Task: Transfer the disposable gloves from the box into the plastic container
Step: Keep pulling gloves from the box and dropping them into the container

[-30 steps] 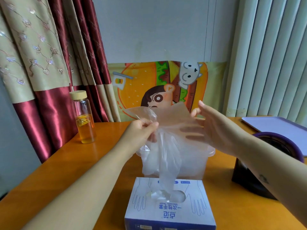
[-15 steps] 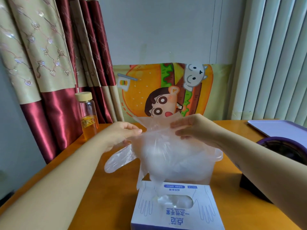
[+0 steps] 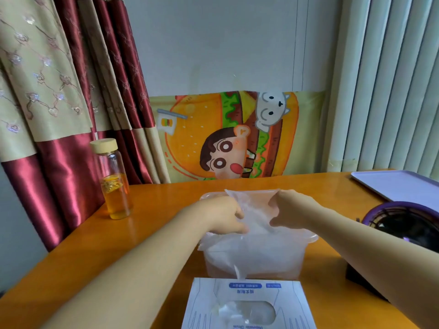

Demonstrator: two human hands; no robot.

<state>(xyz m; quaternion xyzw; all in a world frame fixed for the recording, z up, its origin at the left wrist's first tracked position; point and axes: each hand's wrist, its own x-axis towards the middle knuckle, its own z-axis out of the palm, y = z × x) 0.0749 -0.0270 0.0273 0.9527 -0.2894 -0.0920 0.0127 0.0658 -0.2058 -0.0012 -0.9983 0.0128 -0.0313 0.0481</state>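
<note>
Both hands are over the clear plastic container, which stands on the orange table a little behind the near edge, about in the middle between the left and right edges. The left hand has its fingers curled down on a thin transparent glove and grasps it at the left side. The right hand pinches the upper right edge of the same glove, so the film is stretched between the two hands just above the container opening. The lower part of the glove lies inside the container on a pile of crumpled clear film, and one narrow strip hangs over the near wall (it points down toward the box). The box, white with blue print, lies at the near edge of the table, just in front of the container, and other gloves show in its oval opening. A glass bottle with yellow liquid and a pale cap stands near the left edge. A lilac tray lies at the far right corner, and a dark round object with a purple rim is at the right edge. A cartoon cloth hangs behind the far edge.
</note>
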